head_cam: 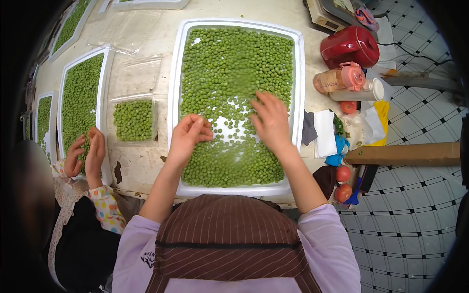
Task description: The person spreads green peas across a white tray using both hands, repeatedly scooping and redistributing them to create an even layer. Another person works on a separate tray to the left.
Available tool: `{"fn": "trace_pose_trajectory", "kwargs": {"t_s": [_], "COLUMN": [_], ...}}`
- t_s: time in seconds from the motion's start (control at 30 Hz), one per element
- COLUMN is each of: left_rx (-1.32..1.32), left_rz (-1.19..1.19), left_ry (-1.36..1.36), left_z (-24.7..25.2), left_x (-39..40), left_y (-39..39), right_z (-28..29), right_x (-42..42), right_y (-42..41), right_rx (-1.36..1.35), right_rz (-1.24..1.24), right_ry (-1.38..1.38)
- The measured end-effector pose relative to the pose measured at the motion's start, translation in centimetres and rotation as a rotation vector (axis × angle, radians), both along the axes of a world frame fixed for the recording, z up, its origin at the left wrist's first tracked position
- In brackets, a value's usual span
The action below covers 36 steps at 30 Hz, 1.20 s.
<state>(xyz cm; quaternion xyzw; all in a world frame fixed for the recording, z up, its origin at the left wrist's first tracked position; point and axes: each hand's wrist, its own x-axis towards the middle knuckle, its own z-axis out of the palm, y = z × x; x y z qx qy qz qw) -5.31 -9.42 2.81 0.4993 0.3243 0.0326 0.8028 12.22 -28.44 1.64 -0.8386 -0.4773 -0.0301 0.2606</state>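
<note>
Before me on the table lies a white foam tray (301, 80) with a thick spread of green peas (216, 73). My left hand (190, 137) is over the tray's left side, its thumb and fingertips brought together; whether a pea is between them cannot be told. My right hand (270, 119) hovers over or touches the peas at the right, fingers spread and slightly curled, with nothing seen in it. Between the hands the peas lie thinly and the white tray bottom shows. Some peas above and below this patch look blurred. A hinged clear plastic box (155, 121) full of peas stands left of the tray.
At the left, a co-worker's hands (86, 154) are over another foam tray (104, 84) of peas. Empty clear boxes (124, 31) lie beyond. Along the right are a red kettle (350, 47), bottles (337, 80), white cloth (324, 133), tomatoes (343, 173) and a cardboard strip (403, 154).
</note>
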Motion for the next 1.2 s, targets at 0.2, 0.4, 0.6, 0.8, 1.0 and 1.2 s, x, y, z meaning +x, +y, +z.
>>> {"fn": "trace_pose_trajectory", "kwargs": {"t_s": [0.2, 0.4, 0.6, 0.8, 1.0, 1.2], "left_rx": [-0.114, -0.214, -0.245, -0.279, -0.295, -0.206], "left_rz": [0.008, 0.037, 0.076, 0.133, 0.147, 0.136], "left_ry": [-0.006, -0.009, -0.012, -0.063, -0.056, -0.003], "left_z": [-0.6, -1.0, -0.4, -0.2, -0.5, -0.3], "left_x": [-1.1, -1.6, -1.8, -1.7, -2.2, -2.3], "left_y": [-2.2, -2.8, -2.6, -2.3, -1.9, -1.7], "right_z": [0.9, 0.9, -0.1, 0.3, 0.6, -0.3], "right_x": [-5.0, -1.8, -4.2, -9.1, -5.2, -4.0], "right_y": [-2.4, -1.0, 2.8, 0.9, -0.2, 1.1], "right_rx": [-0.023, 0.048, -0.207, -0.100, -0.059, -0.226], "right_rz": [0.197, -0.064, 0.051, 0.311, 0.114, -0.065], "right_ry": [0.146, 0.175, 0.102, 0.364, 0.226, 0.146]}}
